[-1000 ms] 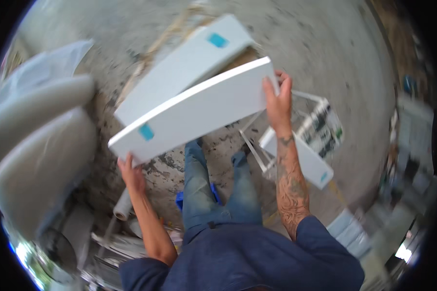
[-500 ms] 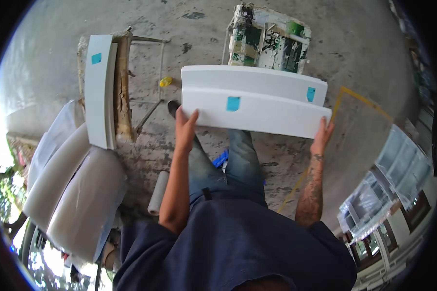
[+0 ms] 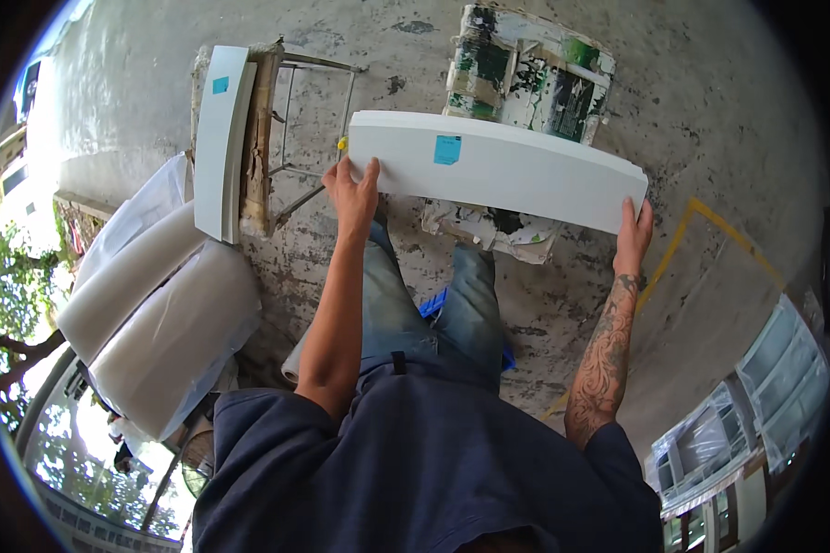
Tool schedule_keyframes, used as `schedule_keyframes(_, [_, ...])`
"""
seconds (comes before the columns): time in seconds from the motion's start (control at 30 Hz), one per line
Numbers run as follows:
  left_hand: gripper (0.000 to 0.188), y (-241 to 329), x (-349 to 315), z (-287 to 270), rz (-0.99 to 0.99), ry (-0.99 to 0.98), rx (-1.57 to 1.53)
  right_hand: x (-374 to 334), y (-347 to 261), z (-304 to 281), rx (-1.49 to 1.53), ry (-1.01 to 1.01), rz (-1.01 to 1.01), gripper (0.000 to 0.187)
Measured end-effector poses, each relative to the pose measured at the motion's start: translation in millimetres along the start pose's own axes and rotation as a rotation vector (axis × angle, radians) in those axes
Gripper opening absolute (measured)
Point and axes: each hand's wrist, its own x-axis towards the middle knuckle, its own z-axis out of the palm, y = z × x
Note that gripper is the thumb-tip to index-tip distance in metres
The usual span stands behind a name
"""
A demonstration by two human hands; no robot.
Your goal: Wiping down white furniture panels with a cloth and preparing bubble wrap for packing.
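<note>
A long white curved panel (image 3: 526, 180) with a blue label (image 3: 447, 150) lies across in front of me, over a paint-spattered stand (image 3: 581, 55). Its left end is between the thumb and fingers of my left hand (image 3: 352, 192). At the right end, my right hand (image 3: 631, 238) grips the lower corner. A second edge shows along the panel's far side, so another panel seems to lie beneath it, mostly hidden. To the left, similar white panels (image 3: 219, 147) lie stacked lengthwise on a worn padded stand (image 3: 261, 138).
Large plastic-wrapped rolls (image 3: 175, 318) stand at the left, below the stacked panels. A small yellow object (image 3: 342, 144) is near the metal legs of the left stand. Something blue (image 3: 432, 303) lies by my legs. Plastic-wrapped frames (image 3: 710, 433) stand at the lower right.
The held panel has moved away from me and slightly right, and now covers the other panel, whose label is hidden. Both hands keep their hold. The view has shifted a little.
</note>
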Motion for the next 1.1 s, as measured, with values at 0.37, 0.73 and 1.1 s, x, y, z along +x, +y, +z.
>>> schedule_keyframes(0.37, [0.096,-171.3,-44.6,-77.1,-0.3,0.269,-0.132,-55.8,-36.8,18.5,-0.524,0.008,-0.5,0.034])
schedule_keyframes(0.73, [0.082,-326.4,92.9,-244.4,-0.7,0.533,-0.679,-102.6,-275.6,473.5,-0.367,-0.867,-0.793,0.036])
schedule_keyframes(1.1, [0.064,-319.4,156.7,-278.1,-0.586,0.494,-0.993,-149.8,-361.1,736.2,-0.832,-0.548,-0.797,0.069])
